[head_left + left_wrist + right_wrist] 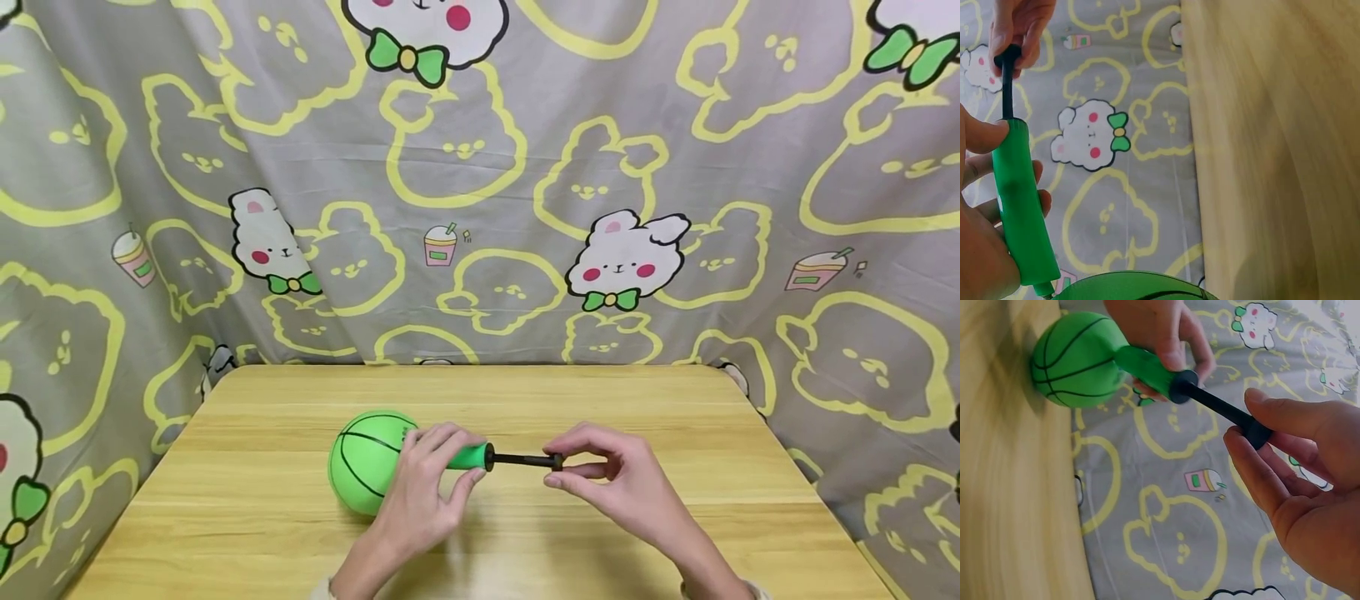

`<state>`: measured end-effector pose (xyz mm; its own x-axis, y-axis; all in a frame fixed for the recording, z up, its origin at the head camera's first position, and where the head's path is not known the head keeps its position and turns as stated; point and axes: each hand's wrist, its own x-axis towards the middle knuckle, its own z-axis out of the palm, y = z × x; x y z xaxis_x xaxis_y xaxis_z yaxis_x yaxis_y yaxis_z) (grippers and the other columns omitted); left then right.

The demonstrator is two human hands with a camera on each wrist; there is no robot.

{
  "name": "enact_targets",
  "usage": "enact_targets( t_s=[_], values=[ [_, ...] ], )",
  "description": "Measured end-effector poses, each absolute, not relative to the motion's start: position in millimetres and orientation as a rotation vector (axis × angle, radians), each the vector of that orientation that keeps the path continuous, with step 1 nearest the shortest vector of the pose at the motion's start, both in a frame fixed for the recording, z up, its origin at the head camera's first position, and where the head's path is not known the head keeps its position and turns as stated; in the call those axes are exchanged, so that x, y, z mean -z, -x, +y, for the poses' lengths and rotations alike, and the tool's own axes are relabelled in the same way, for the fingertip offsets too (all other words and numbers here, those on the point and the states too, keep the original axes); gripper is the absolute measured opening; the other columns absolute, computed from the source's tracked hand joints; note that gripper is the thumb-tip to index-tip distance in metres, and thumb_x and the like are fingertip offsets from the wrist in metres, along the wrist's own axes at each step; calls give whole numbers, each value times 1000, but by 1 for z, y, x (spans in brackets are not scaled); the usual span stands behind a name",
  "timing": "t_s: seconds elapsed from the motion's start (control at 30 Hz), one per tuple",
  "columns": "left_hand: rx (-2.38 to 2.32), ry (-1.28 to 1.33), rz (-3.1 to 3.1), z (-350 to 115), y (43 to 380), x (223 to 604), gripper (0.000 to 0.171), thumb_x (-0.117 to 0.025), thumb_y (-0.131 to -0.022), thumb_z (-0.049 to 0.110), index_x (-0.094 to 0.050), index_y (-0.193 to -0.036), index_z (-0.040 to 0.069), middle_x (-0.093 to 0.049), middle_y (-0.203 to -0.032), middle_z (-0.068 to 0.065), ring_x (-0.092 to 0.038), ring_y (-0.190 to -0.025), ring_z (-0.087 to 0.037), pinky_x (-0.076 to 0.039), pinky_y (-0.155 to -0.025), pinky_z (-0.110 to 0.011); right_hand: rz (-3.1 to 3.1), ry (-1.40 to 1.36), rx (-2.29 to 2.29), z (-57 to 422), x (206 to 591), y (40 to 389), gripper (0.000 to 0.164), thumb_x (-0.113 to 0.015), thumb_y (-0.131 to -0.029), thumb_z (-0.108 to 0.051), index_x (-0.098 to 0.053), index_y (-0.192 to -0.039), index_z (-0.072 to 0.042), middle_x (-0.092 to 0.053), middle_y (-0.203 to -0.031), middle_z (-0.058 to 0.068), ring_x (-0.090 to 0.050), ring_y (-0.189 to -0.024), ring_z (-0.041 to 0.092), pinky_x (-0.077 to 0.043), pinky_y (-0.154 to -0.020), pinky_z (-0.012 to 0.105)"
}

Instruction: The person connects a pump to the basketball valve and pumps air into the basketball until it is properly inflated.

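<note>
In the head view, the left hand (429, 479) grips a green pump (469, 457) beside a green ball (365, 467) at left; the right hand (624, 477) pinches its black handle (557, 462). In the left wrist view, the nozzle (1042, 289) sits at the ball's edge, where tilting might unseat it. In the right wrist view, the light fingertip hold might slip, near a wood-grain table (1010, 512) and cartoon-print cloth (1163, 469).

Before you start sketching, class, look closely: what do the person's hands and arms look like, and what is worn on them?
The bare, ungloved left hand and bare, ungloved right hand have slim fingers, with no rings visible. A pale left sleeve cuff and pale right sleeve cuff just show; too little appears to tell any pattern.
</note>
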<state>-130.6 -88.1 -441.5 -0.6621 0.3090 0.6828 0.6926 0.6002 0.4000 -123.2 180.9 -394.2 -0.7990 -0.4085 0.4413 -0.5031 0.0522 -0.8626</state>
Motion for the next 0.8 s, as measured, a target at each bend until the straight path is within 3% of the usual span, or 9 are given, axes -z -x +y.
enact_targets(
  t_s=[0.8],
  values=[
    [899, 752, -2259, -94, 133, 438, 26, -73, -89, 22, -71, -115, 20, -67, -108, 10, -63, -105, -10, -39, -91, -40, -2258, -935, -1856, 204, 381, 124, 26, -81, -83, 4, -73, -107, -3, -71, -108, 16, -70, -102, 23, -59, -76, 42]
  ],
)
